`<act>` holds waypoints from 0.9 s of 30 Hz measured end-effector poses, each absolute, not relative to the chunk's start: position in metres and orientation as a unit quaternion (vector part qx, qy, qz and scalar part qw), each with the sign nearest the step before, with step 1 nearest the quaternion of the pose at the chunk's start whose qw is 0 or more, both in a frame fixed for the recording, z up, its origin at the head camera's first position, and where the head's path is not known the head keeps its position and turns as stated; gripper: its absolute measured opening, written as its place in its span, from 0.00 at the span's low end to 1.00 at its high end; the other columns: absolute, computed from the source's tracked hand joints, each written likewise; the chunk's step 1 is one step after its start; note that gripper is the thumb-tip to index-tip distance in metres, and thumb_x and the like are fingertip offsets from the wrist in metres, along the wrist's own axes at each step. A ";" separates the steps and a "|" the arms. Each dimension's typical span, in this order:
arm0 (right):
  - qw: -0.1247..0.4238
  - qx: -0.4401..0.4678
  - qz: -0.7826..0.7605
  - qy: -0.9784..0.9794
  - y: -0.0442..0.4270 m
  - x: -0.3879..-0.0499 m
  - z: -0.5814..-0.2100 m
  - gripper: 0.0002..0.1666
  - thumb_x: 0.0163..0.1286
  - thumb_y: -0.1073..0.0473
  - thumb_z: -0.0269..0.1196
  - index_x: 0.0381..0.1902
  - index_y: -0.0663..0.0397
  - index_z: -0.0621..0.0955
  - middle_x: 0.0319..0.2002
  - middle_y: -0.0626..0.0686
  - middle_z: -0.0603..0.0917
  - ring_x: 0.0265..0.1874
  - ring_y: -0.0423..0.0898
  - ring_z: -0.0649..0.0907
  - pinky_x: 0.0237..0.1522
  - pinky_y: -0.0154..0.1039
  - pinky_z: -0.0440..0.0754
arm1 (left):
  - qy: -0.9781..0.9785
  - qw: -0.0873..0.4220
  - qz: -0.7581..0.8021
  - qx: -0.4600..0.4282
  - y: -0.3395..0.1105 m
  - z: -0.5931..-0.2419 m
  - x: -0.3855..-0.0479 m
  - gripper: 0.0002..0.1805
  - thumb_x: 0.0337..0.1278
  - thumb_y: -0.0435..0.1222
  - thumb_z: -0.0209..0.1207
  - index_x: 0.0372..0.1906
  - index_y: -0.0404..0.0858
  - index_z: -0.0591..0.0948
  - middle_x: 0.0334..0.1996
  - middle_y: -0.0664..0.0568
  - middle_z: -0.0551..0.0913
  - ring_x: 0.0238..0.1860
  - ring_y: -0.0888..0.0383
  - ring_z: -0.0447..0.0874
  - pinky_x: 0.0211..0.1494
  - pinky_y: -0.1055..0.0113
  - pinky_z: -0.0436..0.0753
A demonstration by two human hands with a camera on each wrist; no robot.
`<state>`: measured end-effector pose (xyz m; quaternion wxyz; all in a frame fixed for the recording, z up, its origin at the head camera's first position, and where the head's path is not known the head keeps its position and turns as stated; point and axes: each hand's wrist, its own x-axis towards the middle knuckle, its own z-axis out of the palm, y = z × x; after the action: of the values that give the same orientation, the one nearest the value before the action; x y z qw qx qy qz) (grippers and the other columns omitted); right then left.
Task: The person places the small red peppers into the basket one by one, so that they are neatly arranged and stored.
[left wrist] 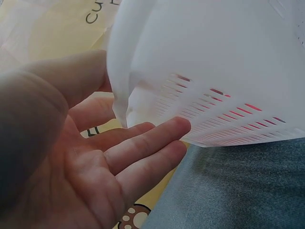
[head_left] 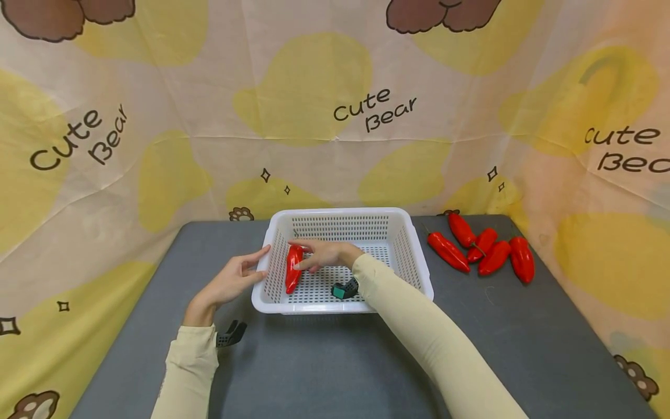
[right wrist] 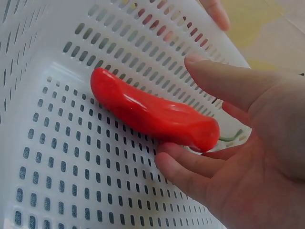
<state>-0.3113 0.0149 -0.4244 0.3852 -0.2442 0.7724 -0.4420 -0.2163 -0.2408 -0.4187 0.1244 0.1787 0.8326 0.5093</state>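
A red chili pepper (head_left: 293,269) lies in the left part of a white perforated plastic basket (head_left: 345,308). My right hand (head_left: 325,254) reaches into the basket beside its stem end. In the right wrist view, the thumb (right wrist: 219,78) is spread away from the pepper (right wrist: 152,112), while fingertips (right wrist: 167,160) come close to its side; whether they touch it, I cannot tell. My left hand (head_left: 230,282) holds the basket's left rim. The left wrist view shows thumb and index passing behind the rim (left wrist: 116,71), their tips hidden, with other fingers (left wrist: 147,148) along the outer wall.
Several more red chili peppers (head_left: 445,252) lie in a group on the dark grey table (head_left: 324,366), right of the basket. A patterned cloth (head_left: 314,116) hangs behind and along both sides. Each wrist wears a small black device (head_left: 231,334).
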 end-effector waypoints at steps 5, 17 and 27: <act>0.388 -0.246 -0.439 0.772 0.015 -0.311 -0.424 0.49 0.69 0.56 0.66 0.81 0.34 0.56 0.80 0.54 0.57 0.71 0.54 0.68 0.64 0.47 0.80 | 0.834 0.126 0.507 0.176 -0.241 -0.419 -0.216 0.37 0.70 0.32 0.57 0.79 0.34 0.56 0.75 0.31 0.64 0.62 0.35 0.80 0.57 0.56 0.86; 0.378 -0.246 -0.443 0.775 0.016 -0.314 -0.424 0.47 0.70 0.56 0.65 0.81 0.36 0.57 0.80 0.56 0.55 0.73 0.56 0.66 0.63 0.49 0.81 | 0.841 0.125 0.497 0.175 -0.241 -0.416 -0.214 0.37 0.71 0.33 0.57 0.79 0.35 0.56 0.74 0.30 0.64 0.62 0.36 0.81 0.58 0.55 0.86; 0.353 -0.236 -0.430 0.797 0.020 -0.313 -0.419 0.45 0.69 0.51 0.64 0.80 0.36 0.60 0.80 0.58 0.57 0.68 0.55 0.71 0.63 0.49 0.80 | 0.842 0.120 0.497 0.173 -0.239 -0.416 -0.214 0.37 0.71 0.33 0.57 0.79 0.35 0.58 0.74 0.31 0.65 0.62 0.34 0.80 0.56 0.57 0.86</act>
<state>-0.3133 0.0203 -0.4195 0.3529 -0.2362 0.7968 -0.4297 -0.2143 -0.2393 -0.4162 0.1200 0.1728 0.8416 0.4975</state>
